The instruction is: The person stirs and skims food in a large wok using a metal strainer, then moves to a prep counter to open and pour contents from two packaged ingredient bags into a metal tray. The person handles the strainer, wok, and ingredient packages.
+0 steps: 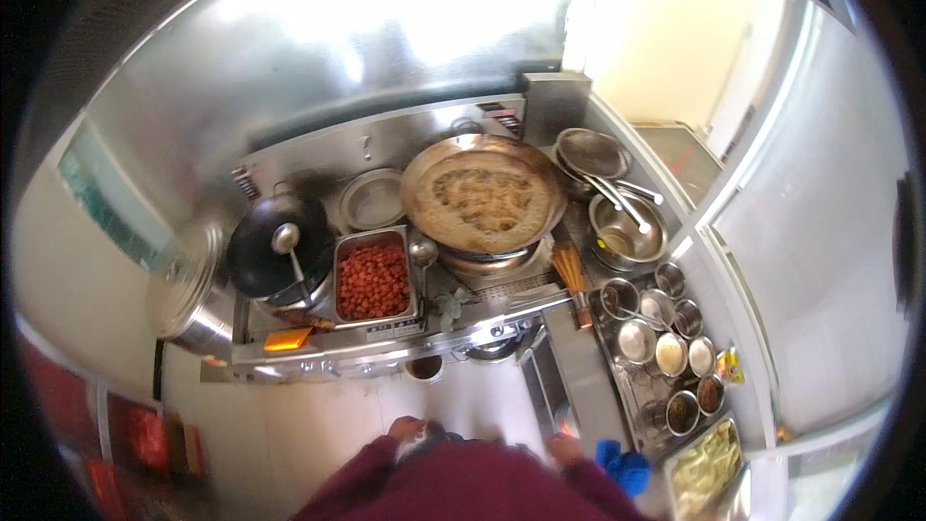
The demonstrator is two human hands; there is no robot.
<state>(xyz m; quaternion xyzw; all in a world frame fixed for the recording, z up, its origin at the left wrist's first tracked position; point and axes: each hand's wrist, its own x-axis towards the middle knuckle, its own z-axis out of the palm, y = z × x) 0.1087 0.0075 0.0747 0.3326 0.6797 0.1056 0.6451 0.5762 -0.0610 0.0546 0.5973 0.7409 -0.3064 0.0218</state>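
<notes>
Both of my arms hang low at the picture's bottom, in dark red sleeves. My left hand (406, 427) is near my waist, with something pale and blurred beside it. My right hand (563, 448) hangs left of a blue item (621, 467); its fingers are blurred. Before me a large wok (483, 193) holds bubbling, brownish liquid. To its left a steel tray (411, 297) is filled with red chunks of food (373, 282). A ladle (423, 252) lies between tray and wok. Farther left, another ladle (286, 238) rests in a black wok (253, 250).
Right of the large wok are strainers (592, 153), a steel pot (628, 228) and a bamboo brush (569, 268). Several seasoning bowls (671, 354) and a tray of pale green vegetable pieces (703, 470) line the right side. A tall lidded pot (195, 318) stands at left.
</notes>
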